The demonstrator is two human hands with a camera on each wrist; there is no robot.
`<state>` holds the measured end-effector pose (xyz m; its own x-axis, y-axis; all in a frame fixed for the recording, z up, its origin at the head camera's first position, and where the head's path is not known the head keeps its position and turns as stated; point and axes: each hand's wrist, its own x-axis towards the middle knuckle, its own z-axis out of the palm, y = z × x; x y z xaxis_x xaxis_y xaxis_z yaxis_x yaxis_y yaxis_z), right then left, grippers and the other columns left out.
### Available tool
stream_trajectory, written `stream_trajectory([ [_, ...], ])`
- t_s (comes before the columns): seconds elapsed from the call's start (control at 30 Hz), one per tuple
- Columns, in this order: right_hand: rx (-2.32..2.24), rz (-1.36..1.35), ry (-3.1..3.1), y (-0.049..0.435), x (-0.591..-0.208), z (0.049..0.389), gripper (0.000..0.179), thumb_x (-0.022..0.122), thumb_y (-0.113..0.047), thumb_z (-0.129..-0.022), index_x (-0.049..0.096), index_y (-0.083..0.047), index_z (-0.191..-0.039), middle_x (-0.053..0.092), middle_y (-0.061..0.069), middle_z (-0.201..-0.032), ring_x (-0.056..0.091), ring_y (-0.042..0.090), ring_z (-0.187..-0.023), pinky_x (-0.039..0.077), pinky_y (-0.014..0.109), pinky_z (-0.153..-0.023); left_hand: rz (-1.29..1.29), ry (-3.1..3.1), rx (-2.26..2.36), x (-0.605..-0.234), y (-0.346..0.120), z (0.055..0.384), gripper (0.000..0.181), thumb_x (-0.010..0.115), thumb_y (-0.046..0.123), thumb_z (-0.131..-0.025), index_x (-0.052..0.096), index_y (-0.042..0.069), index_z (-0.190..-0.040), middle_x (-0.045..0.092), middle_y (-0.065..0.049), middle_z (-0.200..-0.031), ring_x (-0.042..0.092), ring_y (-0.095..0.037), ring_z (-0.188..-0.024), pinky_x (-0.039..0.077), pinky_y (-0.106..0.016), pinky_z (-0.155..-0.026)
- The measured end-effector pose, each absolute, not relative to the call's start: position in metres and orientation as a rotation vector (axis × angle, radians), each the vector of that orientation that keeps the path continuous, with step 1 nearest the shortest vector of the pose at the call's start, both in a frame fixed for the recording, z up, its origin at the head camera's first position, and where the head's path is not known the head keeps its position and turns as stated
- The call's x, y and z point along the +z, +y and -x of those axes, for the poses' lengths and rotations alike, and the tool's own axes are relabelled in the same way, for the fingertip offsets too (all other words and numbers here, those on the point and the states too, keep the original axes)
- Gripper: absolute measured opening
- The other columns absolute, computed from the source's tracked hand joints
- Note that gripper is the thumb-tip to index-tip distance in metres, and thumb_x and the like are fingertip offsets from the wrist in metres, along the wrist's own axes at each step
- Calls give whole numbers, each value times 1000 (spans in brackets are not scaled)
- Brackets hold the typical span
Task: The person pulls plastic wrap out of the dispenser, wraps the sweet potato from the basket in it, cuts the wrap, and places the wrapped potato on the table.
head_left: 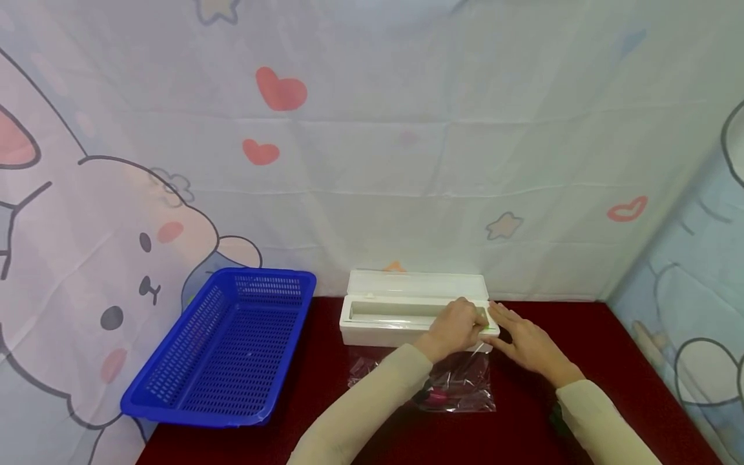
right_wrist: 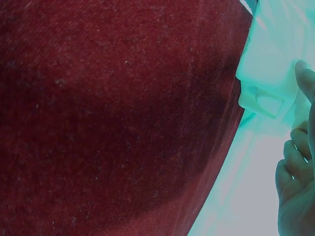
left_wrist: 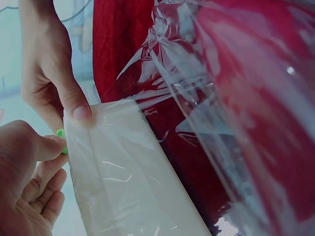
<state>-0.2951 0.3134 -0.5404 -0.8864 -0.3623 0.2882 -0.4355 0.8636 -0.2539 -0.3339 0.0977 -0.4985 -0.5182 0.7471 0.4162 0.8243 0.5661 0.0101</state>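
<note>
White box (head_left: 378,334), long axis left-to-right

A dark red tabletop (head_left: 581,336)
It carries a blue basket (head_left: 232,358), a white box (head_left: 378,336) and clear plastic film (head_left: 465,381).

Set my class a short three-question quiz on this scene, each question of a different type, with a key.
1. True or false: the lid of the white box stands open.
2. Which hand pinches the small green piece? A) left B) right C) neither
3. Fill in: in the head view, the blue basket stands to the ____ of the box.

Key: 1. True. 2. A, the left hand. 3. left.
</note>
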Motion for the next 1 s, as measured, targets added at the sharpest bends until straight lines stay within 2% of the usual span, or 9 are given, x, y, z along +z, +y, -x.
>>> stream_trajectory([
  [0.13, 468, -614, -2806, 312, -539, 296, 79, 69, -46, -103, 43, 3, -159, 42, 25, -165, 46, 48, -149, 47, 63, -112, 1284, -2441, -299, -498, 97, 335, 15, 77, 14, -91, 87, 25, -94, 79, 7, -86, 67, -13, -82, 54, -21, -82],
  [0.4, 474, -598, -2810, 313, -539, 294, 80, 70, -47, -102, 44, 2, -159, 42, 24, -166, 45, 48, -149, 47, 64, -112, 1257, -2494, -305, -497, 95, 333, 20, 77, 16, -95, 87, 25, -110, 82, 5, -96, 69, -13, -88, 55, -21, -86],
  [0.77, 466, -620, -2783, 312, -541, 294, 77, 71, -44, -102, 46, 3, -157, 45, 25, -164, 47, 48, -148, 48, 64, -110, 1251, -2473, -307, -500, 92, 333, 17, 76, 20, -97, 86, 24, -110, 81, 3, -92, 68, -13, -84, 55, -20, -82],
  [1.0, 473, -606, -2801, 314, -541, 294, 78, 70, -47, -102, 46, 2, -158, 44, 23, -165, 46, 47, -149, 48, 64, -111, 1249, -2481, -296, -501, 92, 334, 17, 75, 21, -98, 85, 23, -112, 81, 3, -94, 69, -13, -86, 55, -21, -85],
])
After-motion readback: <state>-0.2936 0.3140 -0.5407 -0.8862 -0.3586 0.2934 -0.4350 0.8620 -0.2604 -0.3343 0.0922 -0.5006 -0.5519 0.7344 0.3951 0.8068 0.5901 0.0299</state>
